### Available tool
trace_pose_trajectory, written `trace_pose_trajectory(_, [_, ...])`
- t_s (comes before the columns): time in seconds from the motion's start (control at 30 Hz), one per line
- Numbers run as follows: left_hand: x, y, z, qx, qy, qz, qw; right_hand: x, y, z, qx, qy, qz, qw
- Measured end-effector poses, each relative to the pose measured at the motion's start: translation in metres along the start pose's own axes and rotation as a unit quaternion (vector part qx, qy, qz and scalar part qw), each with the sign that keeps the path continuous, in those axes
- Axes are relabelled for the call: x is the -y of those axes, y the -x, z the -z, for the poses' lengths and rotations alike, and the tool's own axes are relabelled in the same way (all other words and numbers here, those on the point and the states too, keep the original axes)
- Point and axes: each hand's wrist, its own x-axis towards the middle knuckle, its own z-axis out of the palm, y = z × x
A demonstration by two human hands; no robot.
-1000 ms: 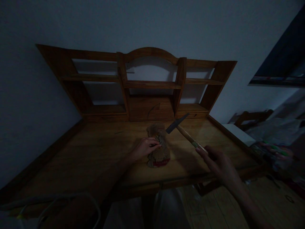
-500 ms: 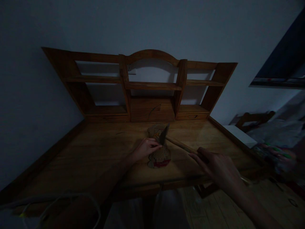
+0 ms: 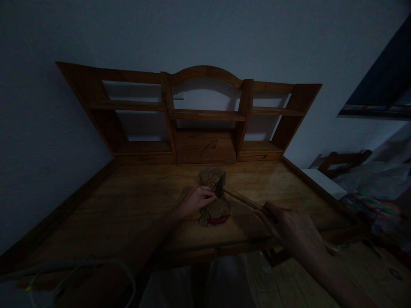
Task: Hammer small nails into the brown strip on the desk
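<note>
The fingers of the right hand (image 3: 289,224) are clamped around the wooden handle of a hammer (image 3: 240,196), well back from its head, with the pale butt end showing past the wrist. That handle looks smooth, straight and rigid, a slim tan stick that should give a secure hold low down, though dry wood could turn a little in a loose grip. Most of the weight likely sits in the dark metal head (image 3: 220,186), so the hammer should feel front-heavy; a hold near the butt lends swing, one further up lends control. Beyond the right hand, the left hand (image 3: 195,200) reaches in from the other side, its thumb and forefinger drawn together at the tips; whether something thin is pinched between them cannot be told in this light. Those fingertips are just beside the hammer head, over a rough brown slab (image 3: 215,208) that lies on the desk (image 3: 135,192) in front of the person. The slab is irregular in outline, mottled and coarse, with a dark red strip (image 3: 218,220) along its near edge and a small yellow patch (image 3: 210,183) towards the far end. It looks light and fairly stiff, perhaps crumbly at its ragged border, so steadying it by the broad left side, away from the head, seems safest. Further back stands the wooden hutch (image 3: 207,114).
</note>
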Motion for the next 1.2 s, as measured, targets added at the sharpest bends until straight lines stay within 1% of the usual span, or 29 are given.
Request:
trace_pose_trajectory(0.13, [-0.0024, -0.0002, 0.0013, 0.000, 0.008, -0.006, 1.000, -0.0007, 0.0009, 0.0004, -0.022, 0.011, 0.008, 1.000])
trace_pose_trajectory(0.27, [-0.0059, -0.0002, 0.0024, 0.001, 0.024, -0.004, 1.000, -0.0031, 0.0014, 0.0002, -0.045, 0.011, -0.007, 0.999])
trace_pose_trajectory(0.37, [-0.0068, -0.0005, 0.0032, 0.003, 0.027, -0.003, 1.000, -0.0042, 0.0018, 0.0013, -0.040, 0.012, -0.019, 0.999])
trace_pose_trajectory(0.47, [-0.0060, -0.0008, 0.0035, 0.011, 0.019, 0.000, 1.000, -0.0030, 0.0025, 0.0011, -0.026, 0.005, -0.016, 1.000])
trace_pose_trajectory(0.67, [-0.0007, -0.0002, 0.0012, 0.001, -0.042, 0.020, 0.999, 0.0036, 0.0043, -0.0045, -0.003, -0.006, 0.001, 1.000])
trace_pose_trajectory(0.87, [-0.0044, -0.0006, 0.0017, -0.011, -0.046, 0.011, 0.999, 0.0052, 0.0011, -0.0021, -0.012, -0.017, -0.018, 1.000])
trace_pose_trajectory(1.03, [-0.0021, 0.0002, 0.0012, -0.004, -0.063, 0.012, 0.998, 0.0053, -0.0007, -0.0026, -0.003, -0.035, -0.007, 0.999])
trace_pose_trajectory(1.1, [-0.0013, 0.0006, 0.0007, -0.011, -0.067, 0.006, 0.998, 0.0041, -0.0001, -0.0031, -0.001, -0.047, -0.020, 0.999])
trace_pose_trajectory(1.2, [-0.0024, 0.0005, 0.0013, -0.016, -0.036, -0.012, 0.999, -0.0013, 0.0013, -0.0041, -0.010, -0.071, -0.069, 0.995])
